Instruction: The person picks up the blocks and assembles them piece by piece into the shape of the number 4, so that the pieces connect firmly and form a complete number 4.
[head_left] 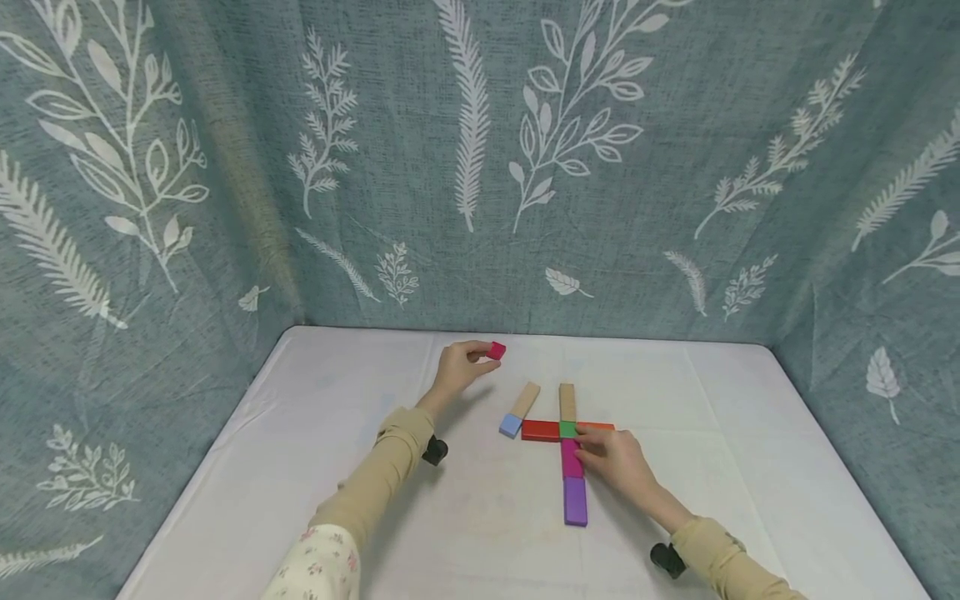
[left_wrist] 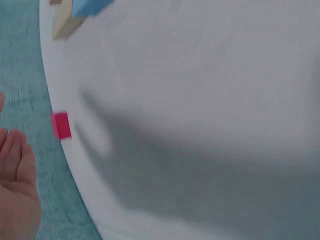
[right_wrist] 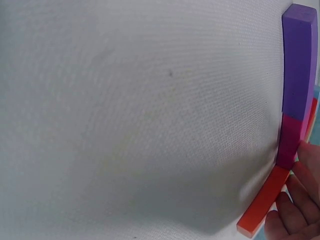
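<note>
Near the far edge of the table my left hand (head_left: 459, 367) reaches toward a small pinkish-red block (head_left: 497, 351). In the left wrist view the fingers look extended and a gap shows between them and that block (left_wrist: 61, 125). My right hand (head_left: 617, 463) rests at a cross of blocks, its fingertips by the green block (head_left: 567, 430) and the magenta block (head_left: 572, 459). From the right wrist, a fingertip touches the magenta block (right_wrist: 290, 142), and other fingers lie beside the orange block (right_wrist: 264, 201). A purple block (head_left: 575, 502) extends the cross toward me.
A red block (head_left: 541, 431) forms the cross's left arm and a natural wood block (head_left: 567, 402) its far arm. Just left, a blue block (head_left: 511, 426) meets another wood block (head_left: 527, 399). A white cloth (head_left: 465, 517) covers the table; a patterned curtain (head_left: 420, 167) stands behind.
</note>
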